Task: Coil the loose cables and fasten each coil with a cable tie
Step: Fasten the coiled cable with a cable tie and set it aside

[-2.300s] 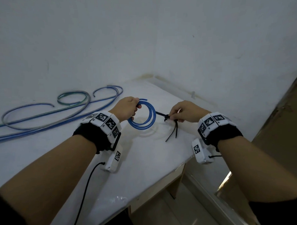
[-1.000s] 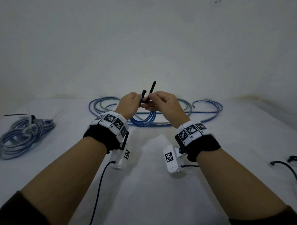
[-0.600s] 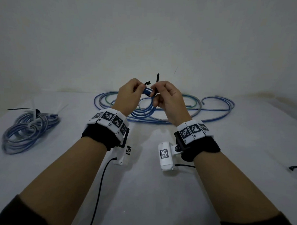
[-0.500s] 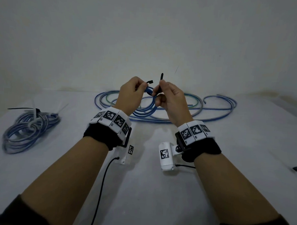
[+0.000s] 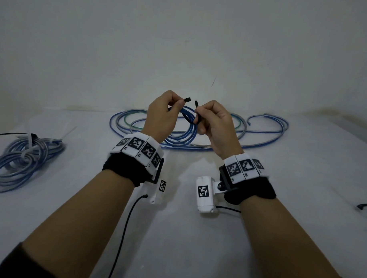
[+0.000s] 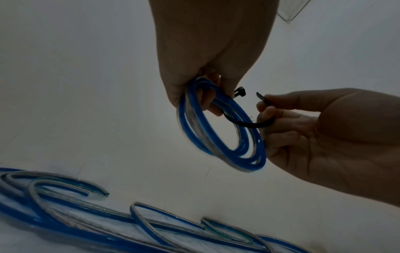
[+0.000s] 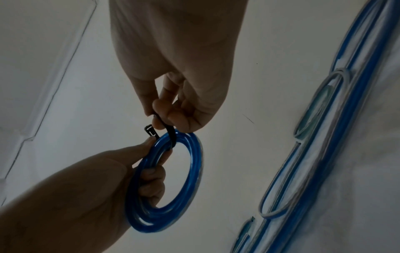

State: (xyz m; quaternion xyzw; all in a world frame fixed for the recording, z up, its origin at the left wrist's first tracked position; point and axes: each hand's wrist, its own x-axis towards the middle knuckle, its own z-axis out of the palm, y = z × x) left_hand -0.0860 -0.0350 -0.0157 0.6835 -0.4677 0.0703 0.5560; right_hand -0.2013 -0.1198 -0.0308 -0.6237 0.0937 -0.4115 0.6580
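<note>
Right hand [image 6: 320,137] pinches the pointed tail of the black cable tie [image 6: 249,124], aimed toward the head held by the left hand [image 6: 207,56], whose fingers also curl round the blue coil [image 6: 218,130]. The tie loops under the strands, ends apart, ready for threading; the coil hangs upright above the table [image 5: 175,232].

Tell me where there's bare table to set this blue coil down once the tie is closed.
Bare table lies near you, between the forearms. A second patch sits between the tied bundle at far left and the loose cables. The back is crowded by those cables, and spare black ties lie at the right edge.
</note>
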